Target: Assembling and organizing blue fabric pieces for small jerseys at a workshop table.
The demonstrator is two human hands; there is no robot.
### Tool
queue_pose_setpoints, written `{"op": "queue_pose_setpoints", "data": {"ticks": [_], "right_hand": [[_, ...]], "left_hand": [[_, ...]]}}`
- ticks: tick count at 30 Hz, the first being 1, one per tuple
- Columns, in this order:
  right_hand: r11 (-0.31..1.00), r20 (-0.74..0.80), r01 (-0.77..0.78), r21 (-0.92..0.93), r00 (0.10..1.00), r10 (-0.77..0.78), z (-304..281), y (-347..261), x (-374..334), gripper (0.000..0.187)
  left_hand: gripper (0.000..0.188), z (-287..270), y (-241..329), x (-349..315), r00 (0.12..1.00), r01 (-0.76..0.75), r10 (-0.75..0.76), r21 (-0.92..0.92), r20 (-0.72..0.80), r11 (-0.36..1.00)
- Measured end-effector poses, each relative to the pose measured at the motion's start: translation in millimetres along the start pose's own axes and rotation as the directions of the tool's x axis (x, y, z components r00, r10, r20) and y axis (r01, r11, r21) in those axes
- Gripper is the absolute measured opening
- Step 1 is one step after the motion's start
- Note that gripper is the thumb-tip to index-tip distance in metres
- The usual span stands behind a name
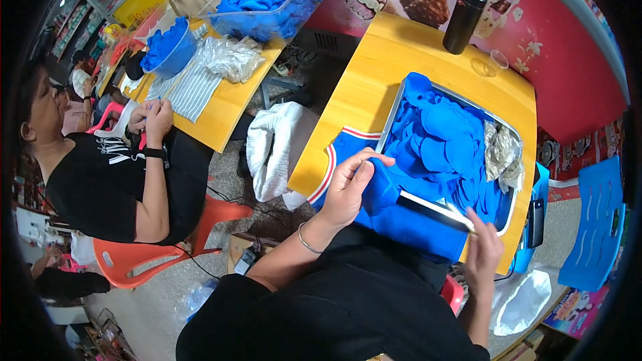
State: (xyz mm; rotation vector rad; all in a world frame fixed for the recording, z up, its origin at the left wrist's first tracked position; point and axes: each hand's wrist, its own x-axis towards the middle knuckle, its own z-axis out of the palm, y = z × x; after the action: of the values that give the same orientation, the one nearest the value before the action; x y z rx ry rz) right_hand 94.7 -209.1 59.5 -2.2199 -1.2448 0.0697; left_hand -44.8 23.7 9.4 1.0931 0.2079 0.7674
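My left hand (349, 190) pinches a blue fabric piece (380, 190) between thumb and fingers, above the near left corner of a metal tray (515, 207). My right hand (483, 249) is closed by the tray's near right corner. From its fingertips a thin pale stick-like thing (460, 215) points toward the left hand; blur hides its exact kind. Many flat, rounded blue fabric pieces (445, 137) are heaped in the tray. A crumpled clear plastic bag (503, 154) lies at the tray's right side. Blue cloth with red-and-white trim (414, 230) spreads under and in front of the tray.
On my yellow table (361, 80) stand a black tumbler (464, 20) and a clear plastic cup (493, 63). A co-worker (120, 174) sits at the left table, near a blue basin (170, 47) and a clear bin (267, 3) of blue pieces. A blue chair (592, 227) stands right.
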Motion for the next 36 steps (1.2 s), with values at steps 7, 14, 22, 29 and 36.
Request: {"op": "queue_pose_setpoints", "data": {"ticks": [7, 14, 22, 29, 36], "right_hand": [[0.984, -0.042, 0.151, 0.093, 0.988, -0.147, 24.1, -28.4, 33.1, 0.037], [0.976, -0.008, 0.176, 0.127, 0.984, -0.176, 40.2, -29.4, 36.5, 0.036], [0.925, 0.034, 0.116, 0.361, 0.99, -0.138, 53.0, -42.4, 47.5, 0.037], [0.476, 0.319, -0.275, 0.835, 0.948, -0.011, 70.5, -42.3, 38.2, 0.023], [0.189, 0.414, -0.402, 0.896, 0.91, -0.026, 70.6, -36.7, 29.6, 0.026]], "left_hand": [[0.026, 0.9, 0.1, 3.6, 1.0, 0.001, -0.004, -0.118, -0.024, 0.993], [0.028, 4.6, -5.4, 9.7, 0.999, -0.053, 0.053, -0.06, -0.01, 0.997], [0.043, 17.7, 11.1, 9.5, 0.991, -0.094, 0.07, 0.232, 0.111, 0.968], [0.047, 26.3, 3.0, 2.7, 0.999, -0.03, 0.034, 0.144, -0.026, 0.989], [0.043, 25.7, -14.0, 1.8, 0.998, -0.067, 0.067, -0.091, -0.003, 0.994]]}}
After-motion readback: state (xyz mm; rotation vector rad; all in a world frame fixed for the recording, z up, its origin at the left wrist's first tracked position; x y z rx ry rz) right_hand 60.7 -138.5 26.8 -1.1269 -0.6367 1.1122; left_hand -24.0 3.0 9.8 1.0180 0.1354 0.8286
